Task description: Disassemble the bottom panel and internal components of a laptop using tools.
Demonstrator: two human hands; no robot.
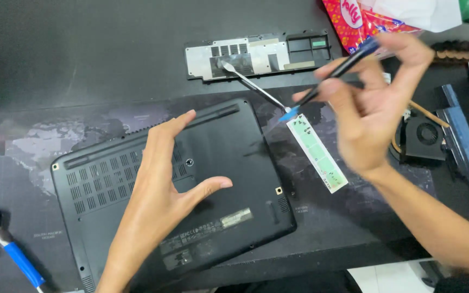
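A dark tabletop (82, 49) carries a world-map desk mat (23, 146). On the mat lies a black laptop (234, 179), upside down, its vented bottom cover facing up. The left hand (161, 184) rests on that cover, fingers spread. The right hand (378, 103) is raised just right of the laptop, fingers pinching a slim black screwdriver with a blue tip (327, 81). Behind lies a grey metal panel (256, 54); a small black cooling fan (424, 135) sits further right.

— What's the surface from my feed?
— Black desk (82, 43) with a dark map-print mat (23, 163); upturned laptop (223, 163), green strip (317, 153), cooling fan (425, 135), metal cover panel (256, 54).
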